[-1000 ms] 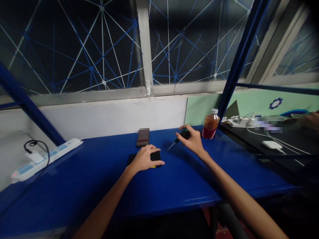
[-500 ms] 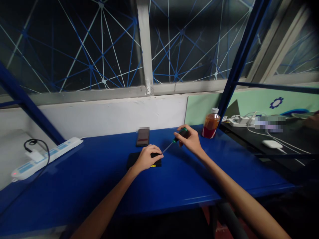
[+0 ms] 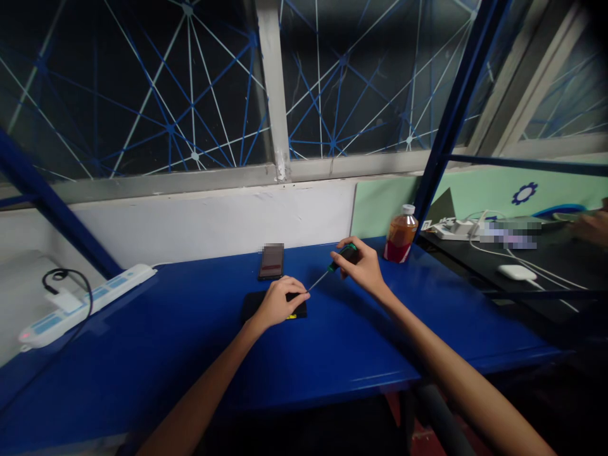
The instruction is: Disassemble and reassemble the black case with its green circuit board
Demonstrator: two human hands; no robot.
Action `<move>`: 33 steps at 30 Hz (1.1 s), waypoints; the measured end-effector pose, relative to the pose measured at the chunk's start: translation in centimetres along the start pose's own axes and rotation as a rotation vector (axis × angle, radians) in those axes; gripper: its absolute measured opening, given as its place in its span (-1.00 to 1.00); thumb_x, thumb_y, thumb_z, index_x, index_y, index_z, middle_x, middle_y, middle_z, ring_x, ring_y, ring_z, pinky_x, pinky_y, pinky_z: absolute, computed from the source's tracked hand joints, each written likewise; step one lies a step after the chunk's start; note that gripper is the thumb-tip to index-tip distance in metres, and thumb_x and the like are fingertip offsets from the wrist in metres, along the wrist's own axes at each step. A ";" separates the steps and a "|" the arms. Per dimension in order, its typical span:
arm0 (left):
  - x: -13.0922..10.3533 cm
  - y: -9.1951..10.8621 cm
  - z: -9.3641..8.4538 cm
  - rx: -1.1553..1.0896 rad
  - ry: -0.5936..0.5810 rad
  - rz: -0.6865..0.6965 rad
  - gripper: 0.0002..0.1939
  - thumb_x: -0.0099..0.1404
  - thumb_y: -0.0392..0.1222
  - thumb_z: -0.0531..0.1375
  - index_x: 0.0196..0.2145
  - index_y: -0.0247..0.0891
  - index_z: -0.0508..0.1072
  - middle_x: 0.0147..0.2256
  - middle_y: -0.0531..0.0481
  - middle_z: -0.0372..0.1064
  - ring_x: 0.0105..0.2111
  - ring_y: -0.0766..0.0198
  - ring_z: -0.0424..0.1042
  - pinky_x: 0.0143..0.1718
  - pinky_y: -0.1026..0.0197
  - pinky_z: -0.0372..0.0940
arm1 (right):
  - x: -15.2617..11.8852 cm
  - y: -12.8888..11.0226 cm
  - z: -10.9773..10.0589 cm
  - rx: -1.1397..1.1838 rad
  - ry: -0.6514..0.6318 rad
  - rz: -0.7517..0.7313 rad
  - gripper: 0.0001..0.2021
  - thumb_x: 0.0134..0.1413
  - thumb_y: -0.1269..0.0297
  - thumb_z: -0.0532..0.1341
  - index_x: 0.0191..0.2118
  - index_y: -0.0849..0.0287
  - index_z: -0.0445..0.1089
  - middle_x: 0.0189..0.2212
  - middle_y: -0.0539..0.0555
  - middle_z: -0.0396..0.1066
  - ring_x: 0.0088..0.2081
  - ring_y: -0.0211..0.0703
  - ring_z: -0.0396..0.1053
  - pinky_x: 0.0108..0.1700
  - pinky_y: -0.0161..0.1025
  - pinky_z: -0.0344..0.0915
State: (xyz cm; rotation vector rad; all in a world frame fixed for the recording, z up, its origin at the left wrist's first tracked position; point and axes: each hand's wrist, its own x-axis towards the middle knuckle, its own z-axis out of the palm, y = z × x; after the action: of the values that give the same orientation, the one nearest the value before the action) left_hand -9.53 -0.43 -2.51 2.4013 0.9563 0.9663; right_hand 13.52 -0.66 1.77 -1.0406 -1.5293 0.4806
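Observation:
My right hand (image 3: 361,265) is closed around the green and black handle of a screwdriver (image 3: 318,281), held slanted above the blue table. The thin metal shaft points down and left, its tip meeting the fingertips of my left hand (image 3: 280,300). That hand lies over a flat black object (image 3: 251,306) with a small yellow mark on its near edge. Its thumb and index finger are pinched together at the tip; whatever is between them is too small to make out. My left hand covers much of the black object.
Behind my left hand lies a phone (image 3: 271,262). A bottle of orange-red drink (image 3: 401,234) stands at the table's back right. On the left is a white power strip (image 3: 90,307) with a black cable. A white charger (image 3: 517,273) and another person's hand (image 3: 593,227) are at right.
The view has shifted very slightly. Both hands and the screwdriver keep almost the same pose. At the far right, the other person's hand has moved a little.

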 end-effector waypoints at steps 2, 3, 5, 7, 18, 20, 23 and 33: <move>0.0 0.1 0.0 0.009 -0.004 -0.002 -0.79 0.31 -0.10 0.19 -0.37 -0.18 0.60 -0.31 -0.06 0.52 -0.26 0.16 0.44 -0.16 0.13 0.31 | 0.0 0.0 0.0 -0.001 -0.002 -0.003 -0.74 0.03 0.07 0.27 -0.28 0.13 0.31 -0.72 -0.11 0.31 -0.73 -0.25 0.33 -0.66 -0.36 0.23; 0.0 0.1 0.0 0.013 -0.009 -0.005 -0.79 0.31 -0.10 0.19 -0.37 -0.18 0.60 -0.31 -0.06 0.52 -0.25 0.16 0.44 -0.15 0.13 0.31 | 0.0 0.0 0.0 0.000 -0.002 -0.003 -0.74 0.03 0.07 0.27 -0.28 0.13 0.31 -0.71 -0.11 0.31 -0.73 -0.25 0.33 -0.66 -0.35 0.23; 0.0 0.2 0.0 0.017 -0.017 -0.013 -0.77 0.32 -0.08 0.18 -0.36 -0.17 0.60 -0.31 -0.06 0.52 -0.25 0.15 0.44 -0.14 0.11 0.31 | 0.0 -0.1 0.0 0.005 0.000 -0.002 -0.73 0.03 0.06 0.26 -0.28 0.14 0.31 -0.72 -0.11 0.31 -0.73 -0.25 0.33 -0.66 -0.35 0.23; 0.0 0.2 0.0 0.017 -0.025 -0.015 -0.75 0.33 -0.06 0.16 -0.35 -0.17 0.60 -0.29 -0.07 0.51 -0.24 0.15 0.44 -0.12 0.09 0.31 | -0.1 -0.1 0.1 0.012 -0.004 0.002 -0.72 0.03 0.04 0.26 -0.28 0.14 0.31 -0.72 -0.10 0.31 -0.73 -0.25 0.33 -0.67 -0.35 0.23; -0.3 0.5 -2.1 0.263 -0.201 -0.058 -0.27 0.03 0.27 0.30 0.13 0.02 0.33 0.10 -0.07 0.31 0.09 -0.08 0.24 0.07 -0.12 0.10 | 0.3 0.2 -0.4 0.021 0.039 0.005 -0.74 0.00 0.10 0.29 -0.27 0.14 0.32 -0.72 -0.11 0.31 -0.73 -0.23 0.34 -0.66 -0.35 0.23; -0.3 0.4 -2.4 0.289 -0.247 -0.060 -0.20 0.01 0.27 0.32 0.18 0.03 0.27 0.09 -0.09 0.32 0.08 -0.09 0.25 0.05 -0.11 0.11 | 0.4 0.2 -0.6 0.026 0.051 0.006 -0.73 -0.02 0.10 0.30 -0.26 0.15 0.33 -0.73 -0.12 0.31 -0.73 -0.23 0.34 -0.66 -0.34 0.22; -0.3 0.3 -2.4 0.298 -0.269 -0.067 -0.18 0.01 0.23 0.33 0.20 0.03 0.24 0.07 -0.10 0.34 0.04 -0.08 0.28 0.01 -0.07 0.13 | 0.5 0.2 -0.7 0.033 0.065 0.006 -0.71 -0.04 0.09 0.30 -0.26 0.16 0.33 -0.72 -0.11 0.31 -0.73 -0.23 0.34 -0.67 -0.35 0.22; 0.0 0.9 -2.7 0.128 -0.072 -0.076 -0.21 -0.01 0.08 0.38 0.17 0.00 0.26 -0.05 -0.04 0.42 -0.04 0.01 0.35 0.03 -0.09 0.19 | 0.5 0.1 -0.6 0.078 0.106 0.000 -0.71 -0.01 0.08 0.30 -0.27 0.15 0.31 -0.72 -0.10 0.31 -0.71 -0.23 0.36 -0.64 -0.33 0.28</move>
State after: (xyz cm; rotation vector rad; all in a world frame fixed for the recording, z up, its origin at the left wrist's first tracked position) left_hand -11.10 -0.82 -0.19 2.4660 1.1042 0.8080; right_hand 14.13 -0.38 2.15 -0.9911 -1.4059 0.4739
